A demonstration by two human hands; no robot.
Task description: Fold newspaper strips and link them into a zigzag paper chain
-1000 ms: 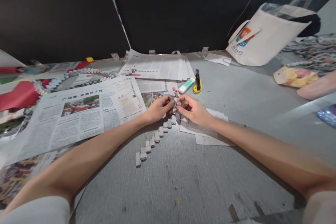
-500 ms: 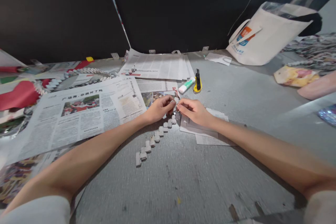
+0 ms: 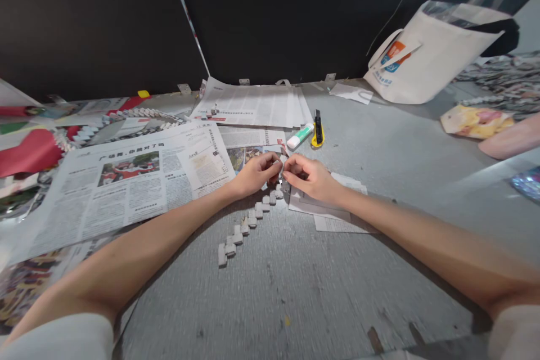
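A zigzag chain of folded newspaper pieces runs diagonally over the grey tabletop, its far end under my fingers. My left hand is closed in a pinch on that far end. Opposite it, fingertips almost touching, my right hand pinches the same end from the other side. A bit of pale paper shows between the two hands; the fingers hide its exact shape. Just beyond them lie a white and green glue stick and a yellow and black utility knife.
Newspaper sheets spread across the left, with more sheets at the back. Cut paper pieces lie beside my right wrist. A white tote bag stands back right. Part of another person's arm shows at the right edge.
My right fingers have shifted slightly, and a narrow gap with pale paper now shows between the hands. The chain on the table lies as before.
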